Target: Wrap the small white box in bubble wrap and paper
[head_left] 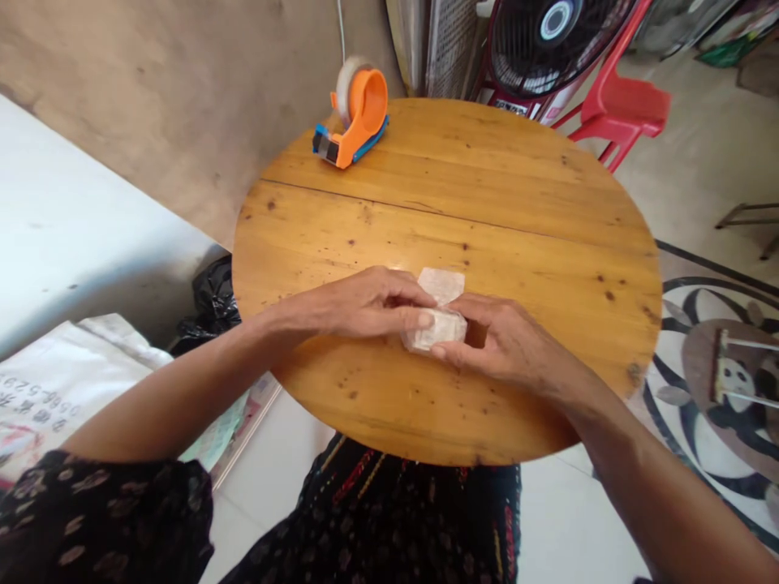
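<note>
A small whitish translucent packet (443, 323) lies near the middle of the round wooden table (548, 243), with a flat flap of it (442, 284) sticking out toward the far side. My left hand (365, 304) comes in from the left, its fingers curled and pinching the packet's left end. From the right my right hand (499, 341) grips the packet's right side, thumb along its near edge. Both hands rest on the tabletop, touching each other over the packet.
An orange and blue tape dispenser (356, 113) with a roll of clear tape stands at the table's far left edge. A black fan (548, 40) and a red chair (626, 105) stand behind the table. A black bag (213, 300) and a white sack (54, 389) lie left.
</note>
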`<state>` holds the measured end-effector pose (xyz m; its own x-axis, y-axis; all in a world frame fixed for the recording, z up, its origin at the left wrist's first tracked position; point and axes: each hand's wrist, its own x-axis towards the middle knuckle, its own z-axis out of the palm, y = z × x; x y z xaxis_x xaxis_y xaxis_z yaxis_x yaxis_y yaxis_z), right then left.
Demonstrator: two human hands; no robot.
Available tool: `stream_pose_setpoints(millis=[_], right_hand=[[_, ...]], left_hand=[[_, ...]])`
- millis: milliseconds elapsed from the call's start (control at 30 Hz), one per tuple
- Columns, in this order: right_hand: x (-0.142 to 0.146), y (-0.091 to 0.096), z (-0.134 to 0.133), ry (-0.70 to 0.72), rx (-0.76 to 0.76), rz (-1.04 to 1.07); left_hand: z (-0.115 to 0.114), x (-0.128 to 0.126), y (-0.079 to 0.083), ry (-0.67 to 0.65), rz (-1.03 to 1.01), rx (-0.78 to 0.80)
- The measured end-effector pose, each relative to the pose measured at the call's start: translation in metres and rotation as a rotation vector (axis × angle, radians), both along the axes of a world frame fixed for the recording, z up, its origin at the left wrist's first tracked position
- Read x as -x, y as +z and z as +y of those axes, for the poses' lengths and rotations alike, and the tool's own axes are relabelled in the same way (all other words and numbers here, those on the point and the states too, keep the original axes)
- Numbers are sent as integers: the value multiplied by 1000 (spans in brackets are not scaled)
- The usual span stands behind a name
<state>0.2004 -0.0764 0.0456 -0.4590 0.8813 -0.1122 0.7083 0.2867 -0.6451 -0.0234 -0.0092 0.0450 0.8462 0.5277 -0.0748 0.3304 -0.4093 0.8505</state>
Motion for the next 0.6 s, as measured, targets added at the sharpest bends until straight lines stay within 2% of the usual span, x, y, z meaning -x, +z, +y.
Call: stream_pose_setpoints(millis=[133, 300, 367, 500, 600], right_hand=[[-4, 1, 7, 25, 43, 32], [-9, -1, 18, 59, 80, 53], [-11, -2, 19, 17, 67, 55], [-9, -5, 7, -166, -107, 41], [-6, -9, 0, -219, -264, 28]], left_hand=[[-3, 3, 3, -66, -23, -24], [15, -7, 0, -128, 51, 49], [21, -10, 1, -124, 99, 99], [25, -14, 6, -67, 150, 227], [28, -18, 6, -20, 148, 258]])
